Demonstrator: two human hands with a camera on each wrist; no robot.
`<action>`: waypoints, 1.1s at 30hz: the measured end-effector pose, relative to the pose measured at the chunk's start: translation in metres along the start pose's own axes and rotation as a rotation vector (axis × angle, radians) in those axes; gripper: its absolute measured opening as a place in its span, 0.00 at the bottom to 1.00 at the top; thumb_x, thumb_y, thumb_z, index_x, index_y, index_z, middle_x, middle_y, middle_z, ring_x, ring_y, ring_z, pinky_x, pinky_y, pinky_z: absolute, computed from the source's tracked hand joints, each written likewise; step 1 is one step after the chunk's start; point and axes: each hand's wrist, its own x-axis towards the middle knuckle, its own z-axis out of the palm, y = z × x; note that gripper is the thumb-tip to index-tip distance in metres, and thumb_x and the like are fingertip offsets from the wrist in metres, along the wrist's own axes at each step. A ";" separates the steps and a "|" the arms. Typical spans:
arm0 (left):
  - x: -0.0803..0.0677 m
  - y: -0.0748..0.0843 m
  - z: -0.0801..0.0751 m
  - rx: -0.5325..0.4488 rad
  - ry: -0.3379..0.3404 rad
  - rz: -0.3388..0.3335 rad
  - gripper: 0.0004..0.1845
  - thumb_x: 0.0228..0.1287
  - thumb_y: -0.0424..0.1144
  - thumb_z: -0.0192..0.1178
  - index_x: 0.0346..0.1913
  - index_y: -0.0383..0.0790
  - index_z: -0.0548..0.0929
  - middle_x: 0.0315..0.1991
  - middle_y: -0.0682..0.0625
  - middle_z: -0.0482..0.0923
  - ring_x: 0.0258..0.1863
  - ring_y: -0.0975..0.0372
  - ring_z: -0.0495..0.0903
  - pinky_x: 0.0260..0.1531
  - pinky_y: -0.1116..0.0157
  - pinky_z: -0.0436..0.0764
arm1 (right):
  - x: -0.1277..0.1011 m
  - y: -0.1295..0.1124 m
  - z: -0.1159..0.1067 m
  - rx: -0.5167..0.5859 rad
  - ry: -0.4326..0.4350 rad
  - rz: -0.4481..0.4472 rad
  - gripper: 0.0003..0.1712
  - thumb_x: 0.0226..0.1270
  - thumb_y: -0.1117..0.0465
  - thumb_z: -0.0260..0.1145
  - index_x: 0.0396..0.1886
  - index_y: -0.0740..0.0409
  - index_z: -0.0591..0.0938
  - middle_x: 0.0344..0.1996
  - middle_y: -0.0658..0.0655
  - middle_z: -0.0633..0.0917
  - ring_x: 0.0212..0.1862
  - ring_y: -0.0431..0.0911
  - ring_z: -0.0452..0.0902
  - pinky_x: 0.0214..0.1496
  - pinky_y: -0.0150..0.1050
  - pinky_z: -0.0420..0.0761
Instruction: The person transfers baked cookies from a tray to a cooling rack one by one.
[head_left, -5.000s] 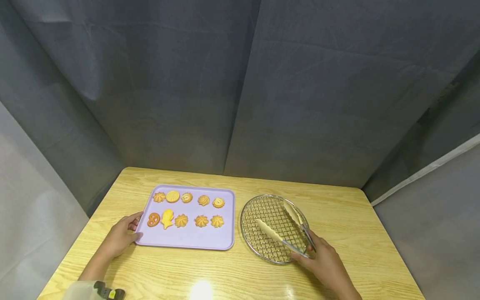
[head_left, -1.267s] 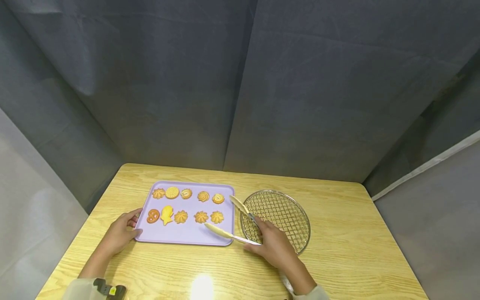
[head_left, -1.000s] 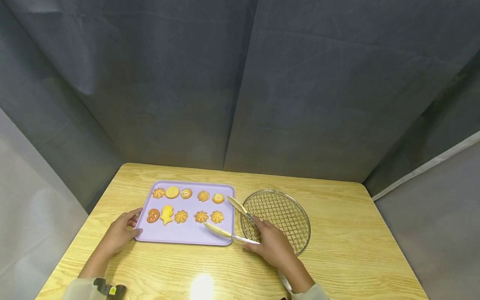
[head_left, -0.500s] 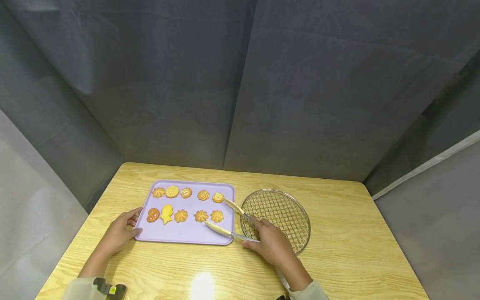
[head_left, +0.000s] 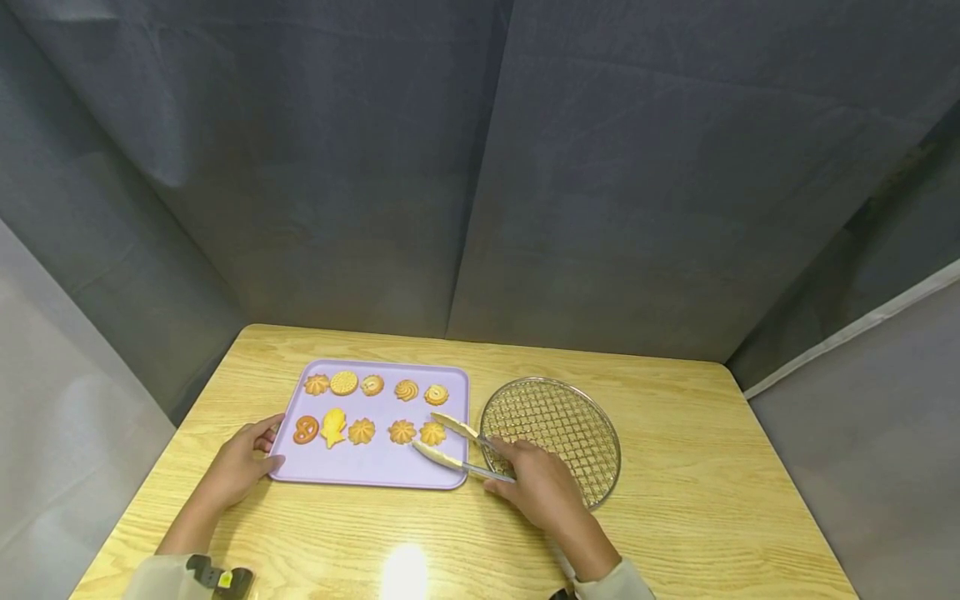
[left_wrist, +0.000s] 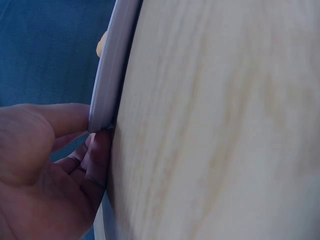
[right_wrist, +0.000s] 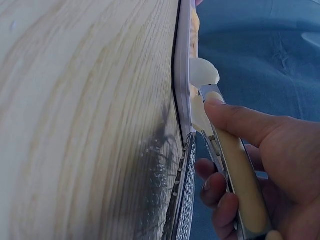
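Note:
A purple tray holds two rows of several golden cookies. My left hand holds the tray's left edge; in the left wrist view the thumb lies on the rim and the fingers curl at its side. My right hand grips cream-and-metal tongs. The tong tips straddle the flower cookie at the right end of the front row. Whether they touch it I cannot tell. In the right wrist view the hand wraps the tongs beside the tray edge.
A round wire rack lies bare on the wooden table just right of the tray, partly under my right hand. Its rim shows in the right wrist view. Grey curtains close in the table's back and sides.
The right hand brought the tongs from over the rack to the tray. In the last second the tips dropped from the back-row cookie and narrowed around the front-row flower cookie. The left hand stayed put.

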 end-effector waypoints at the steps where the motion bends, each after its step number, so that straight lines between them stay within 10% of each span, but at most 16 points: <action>1: 0.000 0.000 0.000 0.000 -0.001 0.001 0.35 0.63 0.23 0.65 0.73 0.25 0.67 0.50 0.40 0.73 0.48 0.52 0.73 0.39 0.69 0.74 | 0.000 0.000 0.000 0.005 -0.001 -0.001 0.39 0.58 0.42 0.77 0.69 0.47 0.81 0.42 0.53 0.88 0.34 0.44 0.81 0.38 0.47 0.81; 16: 0.002 -0.002 0.000 0.002 0.000 0.008 0.36 0.63 0.23 0.66 0.73 0.24 0.67 0.50 0.40 0.73 0.48 0.52 0.73 0.39 0.69 0.74 | -0.004 0.000 0.000 0.024 0.037 -0.026 0.36 0.58 0.44 0.78 0.66 0.46 0.83 0.32 0.46 0.86 0.46 0.53 0.86 0.45 0.50 0.83; 23: 0.001 0.000 0.000 0.004 0.005 0.007 0.35 0.63 0.23 0.65 0.73 0.24 0.67 0.50 0.40 0.73 0.48 0.52 0.73 0.39 0.69 0.74 | -0.004 0.001 -0.004 0.033 0.054 -0.026 0.35 0.58 0.44 0.78 0.66 0.46 0.83 0.27 0.41 0.81 0.26 0.37 0.72 0.29 0.34 0.73; 33: 0.000 0.001 0.000 -0.002 0.000 0.010 0.35 0.63 0.23 0.65 0.73 0.23 0.66 0.50 0.40 0.73 0.48 0.52 0.73 0.38 0.70 0.73 | -0.006 0.006 -0.006 0.035 0.092 -0.034 0.35 0.58 0.45 0.78 0.66 0.46 0.83 0.28 0.44 0.83 0.26 0.36 0.71 0.28 0.33 0.72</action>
